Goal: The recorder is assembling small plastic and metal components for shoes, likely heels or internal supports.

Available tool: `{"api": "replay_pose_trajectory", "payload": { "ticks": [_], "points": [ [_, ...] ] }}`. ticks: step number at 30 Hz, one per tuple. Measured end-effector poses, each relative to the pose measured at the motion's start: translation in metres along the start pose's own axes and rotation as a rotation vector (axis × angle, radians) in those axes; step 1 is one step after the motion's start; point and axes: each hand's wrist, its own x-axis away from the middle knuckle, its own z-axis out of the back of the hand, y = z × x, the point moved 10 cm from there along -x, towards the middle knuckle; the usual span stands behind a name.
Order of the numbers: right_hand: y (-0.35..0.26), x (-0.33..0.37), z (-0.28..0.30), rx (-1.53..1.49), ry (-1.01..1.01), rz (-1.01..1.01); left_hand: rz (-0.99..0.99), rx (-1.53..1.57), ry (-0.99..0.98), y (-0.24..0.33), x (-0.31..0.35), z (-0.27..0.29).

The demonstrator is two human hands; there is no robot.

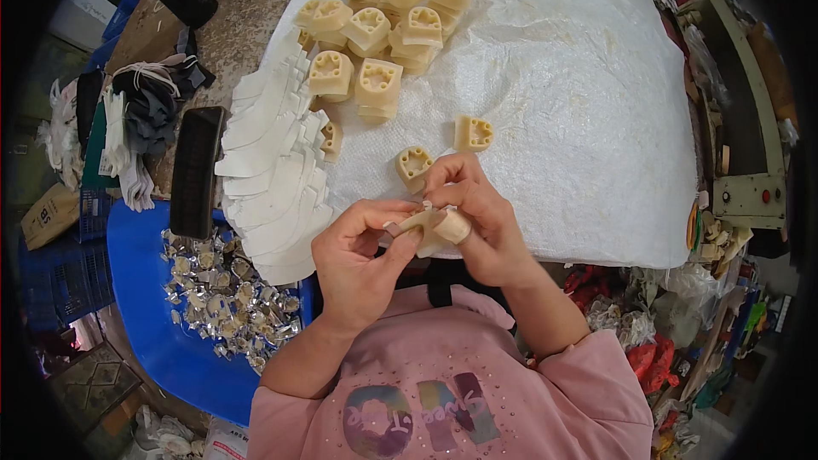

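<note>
Close to my body, at the near edge of the white sheet, both hands meet around a small cream-coloured piece (434,243) with a thin pale flap. My left hand (362,260) pinches its left side between thumb and fingers. On the other side my right hand (481,226) has its fingertips closed at the top of the piece, and a pale wrap seems to cover the thumb. The fingers hide much of the piece, so its full shape cannot be made out. Just beyond them lie two cream moulded blocks, one nearer (414,166) and one farther right (473,132), with hollowed, holed faces.
Several similar blocks (368,27) are piled at the far side of the white sheet (579,119). Overlapping white cut pieces (268,179) line its left edge, beside a dark rectangular object (197,172). A blue tub (145,307) at lower left holds small silvery pieces (226,290).
</note>
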Motion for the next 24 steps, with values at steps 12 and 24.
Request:
{"api": "replay_pose_trajectory", "payload": {
  "ticks": [12, 24],
  "points": [
    [-0.021, -0.003, 0.004, 0.316, 0.028, 0.106, -0.081, -0.283, -0.031, 0.012, -0.003, -0.009],
    [0.028, 0.007, -0.003, -0.436, -0.127, -0.406, -0.649, -0.728, -0.132, 0.059, 0.009, -0.023]
  ]
}}
